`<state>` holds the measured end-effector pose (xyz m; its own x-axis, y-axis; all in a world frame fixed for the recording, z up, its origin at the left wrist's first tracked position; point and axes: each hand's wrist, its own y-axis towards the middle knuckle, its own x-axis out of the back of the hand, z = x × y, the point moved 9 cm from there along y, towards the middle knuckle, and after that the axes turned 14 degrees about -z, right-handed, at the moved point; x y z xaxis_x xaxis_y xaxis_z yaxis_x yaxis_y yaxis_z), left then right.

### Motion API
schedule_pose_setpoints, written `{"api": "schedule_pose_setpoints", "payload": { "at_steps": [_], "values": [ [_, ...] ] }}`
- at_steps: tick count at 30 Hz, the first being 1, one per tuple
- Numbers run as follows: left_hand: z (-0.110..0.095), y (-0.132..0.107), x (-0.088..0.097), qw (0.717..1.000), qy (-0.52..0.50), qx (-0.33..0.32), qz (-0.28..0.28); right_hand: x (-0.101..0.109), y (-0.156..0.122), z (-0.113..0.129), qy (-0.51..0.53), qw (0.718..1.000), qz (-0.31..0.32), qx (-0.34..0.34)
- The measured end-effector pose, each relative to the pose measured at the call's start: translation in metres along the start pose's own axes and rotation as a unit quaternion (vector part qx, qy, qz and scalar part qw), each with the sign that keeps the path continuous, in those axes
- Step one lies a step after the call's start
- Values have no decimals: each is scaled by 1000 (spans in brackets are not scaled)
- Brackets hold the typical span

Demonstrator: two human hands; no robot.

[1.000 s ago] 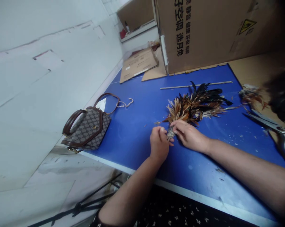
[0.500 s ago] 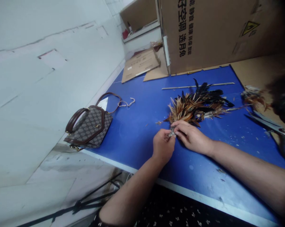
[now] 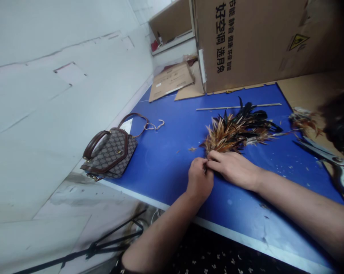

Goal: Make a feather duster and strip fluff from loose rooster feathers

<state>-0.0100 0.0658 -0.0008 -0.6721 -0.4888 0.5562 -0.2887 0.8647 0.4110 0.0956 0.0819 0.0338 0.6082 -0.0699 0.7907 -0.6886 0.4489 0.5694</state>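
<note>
Pinched narrow with the fingers of the left hand (image 3: 200,180) and right hand (image 3: 236,169), apparently on the hidden near-left end of the brown-and-black feather bundle (image 3: 231,132). Stretched lengthwise from there across the blue worktop (image 3: 163,160), away and rightward; nearer to the right hand. Cannot tell the exact grip.

Black-and-russet feather bundle (image 3: 233,131), blue tabletop (image 3: 166,160)

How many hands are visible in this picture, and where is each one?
2: the left hand and the right hand, close together at the near edge of the feathers. None seems hidden.
</note>
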Motion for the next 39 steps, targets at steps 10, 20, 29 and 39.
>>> {"api": "schedule_pose_setpoints", "payload": {
  "at_steps": [10, 20, 29, 39],
  "values": [
    [28, 4, -5, 983, -128, 133, -10, 11, -4, -18, 156, 974, -106, -125],
    [19, -3, -13, 950, -212, 227, 9, -20, -7, -33, 508, 780, -115, -347],
    [-33, -5, 0, 983, 33, -176, -37, -23, -22, -37, 460, 741, -169, -459],
    [-28, -9, -14, 966, 86, -244, -28, -30, -31, -36, 483, 678, -223, -507]
  ]
}}
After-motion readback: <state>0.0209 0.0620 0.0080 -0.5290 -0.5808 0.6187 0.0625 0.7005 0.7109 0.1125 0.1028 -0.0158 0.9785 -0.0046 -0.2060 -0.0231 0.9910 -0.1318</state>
